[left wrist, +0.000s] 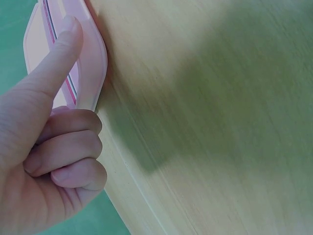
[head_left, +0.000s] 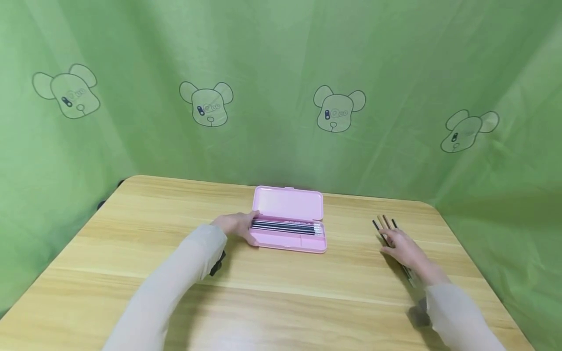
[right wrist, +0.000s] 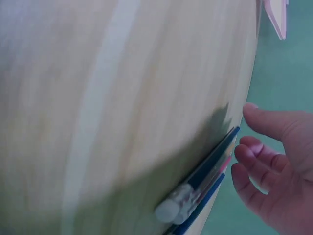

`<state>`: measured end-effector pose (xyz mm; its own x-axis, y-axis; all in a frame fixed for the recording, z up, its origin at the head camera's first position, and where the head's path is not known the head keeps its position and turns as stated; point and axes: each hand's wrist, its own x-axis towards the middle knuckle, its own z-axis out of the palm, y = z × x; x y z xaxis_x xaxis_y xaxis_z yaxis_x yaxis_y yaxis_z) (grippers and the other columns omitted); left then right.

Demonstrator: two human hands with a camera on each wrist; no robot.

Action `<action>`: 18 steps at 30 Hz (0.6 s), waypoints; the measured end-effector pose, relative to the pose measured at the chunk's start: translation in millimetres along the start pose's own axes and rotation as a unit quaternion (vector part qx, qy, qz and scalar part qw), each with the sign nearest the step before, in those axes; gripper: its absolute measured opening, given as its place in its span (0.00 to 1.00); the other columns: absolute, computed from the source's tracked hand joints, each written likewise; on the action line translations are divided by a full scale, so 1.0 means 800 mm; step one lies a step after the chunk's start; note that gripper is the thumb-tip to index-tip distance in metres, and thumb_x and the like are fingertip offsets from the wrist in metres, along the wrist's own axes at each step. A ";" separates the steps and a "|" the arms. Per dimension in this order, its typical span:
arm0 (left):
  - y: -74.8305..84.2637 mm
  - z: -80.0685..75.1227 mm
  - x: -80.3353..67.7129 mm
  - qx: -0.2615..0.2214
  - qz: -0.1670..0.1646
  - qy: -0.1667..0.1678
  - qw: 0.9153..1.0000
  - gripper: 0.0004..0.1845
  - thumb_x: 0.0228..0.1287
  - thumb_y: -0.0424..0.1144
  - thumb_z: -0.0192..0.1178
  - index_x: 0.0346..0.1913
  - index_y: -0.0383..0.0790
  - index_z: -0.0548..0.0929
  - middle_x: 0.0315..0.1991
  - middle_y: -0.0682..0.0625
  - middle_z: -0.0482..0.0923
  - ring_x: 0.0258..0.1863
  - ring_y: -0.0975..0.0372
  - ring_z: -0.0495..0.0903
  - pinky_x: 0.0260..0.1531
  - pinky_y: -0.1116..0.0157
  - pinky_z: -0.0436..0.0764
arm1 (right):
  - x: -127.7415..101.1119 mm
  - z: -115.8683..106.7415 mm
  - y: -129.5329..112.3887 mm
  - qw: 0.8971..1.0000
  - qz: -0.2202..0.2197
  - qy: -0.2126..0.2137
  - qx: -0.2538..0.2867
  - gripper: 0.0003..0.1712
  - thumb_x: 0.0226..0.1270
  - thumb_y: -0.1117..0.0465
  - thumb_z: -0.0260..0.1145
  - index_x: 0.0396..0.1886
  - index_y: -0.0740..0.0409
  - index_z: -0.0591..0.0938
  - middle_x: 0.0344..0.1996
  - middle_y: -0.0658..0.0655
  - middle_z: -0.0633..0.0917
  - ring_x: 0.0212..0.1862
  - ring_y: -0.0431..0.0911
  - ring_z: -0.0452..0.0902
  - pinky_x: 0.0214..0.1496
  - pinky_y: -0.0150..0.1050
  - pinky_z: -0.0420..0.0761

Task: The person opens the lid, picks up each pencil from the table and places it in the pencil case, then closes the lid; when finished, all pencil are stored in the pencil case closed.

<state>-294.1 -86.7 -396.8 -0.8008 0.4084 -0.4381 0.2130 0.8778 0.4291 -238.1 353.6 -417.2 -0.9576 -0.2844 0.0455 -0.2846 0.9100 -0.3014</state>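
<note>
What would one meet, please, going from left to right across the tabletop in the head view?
Left sleeve → left hand → open pink pencil case → right hand at the loose pencils → right sleeve.

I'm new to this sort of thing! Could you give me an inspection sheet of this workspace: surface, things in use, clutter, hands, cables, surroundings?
Surface: wooden table with a light grain.
Things in use: open pink case holding a row of dark pencils; loose pencils lie to its right.
Clutter: dark object by the left wrist, too unclear to name.
Left hand: holds the case's left end.
Right hand: over the loose pencils, fingers partly bent.
Cables: nothing seen.
Surroundings: green sheeting with four cartoon heads.
</note>
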 end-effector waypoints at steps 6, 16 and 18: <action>-0.001 0.001 0.002 0.002 -0.003 -0.003 1.000 0.57 0.48 0.54 0.69 0.74 0.43 0.45 0.71 0.39 0.57 0.70 0.48 0.59 0.71 0.53 0.59 | -0.005 -0.002 0.005 1.000 0.015 -0.011 -0.001 0.28 0.54 0.69 0.66 0.52 0.82 0.71 0.27 0.62 0.76 0.32 0.50 0.70 0.34 0.46 0.74; -0.001 0.001 0.001 0.001 0.000 -0.003 1.000 0.57 0.48 0.54 0.70 0.74 0.43 0.45 0.71 0.39 0.57 0.70 0.49 0.59 0.71 0.54 0.59 | -0.004 0.003 0.007 0.999 0.022 -0.024 -0.003 0.24 0.53 0.71 0.65 0.48 0.83 0.73 0.27 0.62 0.74 0.32 0.50 0.68 0.33 0.45 0.74; -0.001 0.000 0.001 0.000 0.001 -0.002 1.000 0.57 0.47 0.54 0.70 0.74 0.43 0.45 0.71 0.39 0.58 0.70 0.49 0.59 0.71 0.54 0.59 | -0.002 0.003 0.007 0.999 0.018 -0.027 0.003 0.25 0.52 0.72 0.65 0.49 0.83 0.72 0.28 0.64 0.76 0.33 0.53 0.71 0.36 0.49 0.76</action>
<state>-294.7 -86.8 -397.7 -0.7983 0.4114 -0.4398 0.2152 0.8769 0.4298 -237.8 358.4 -421.4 -0.9636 -0.2670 -0.0165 -0.2492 0.9185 -0.3069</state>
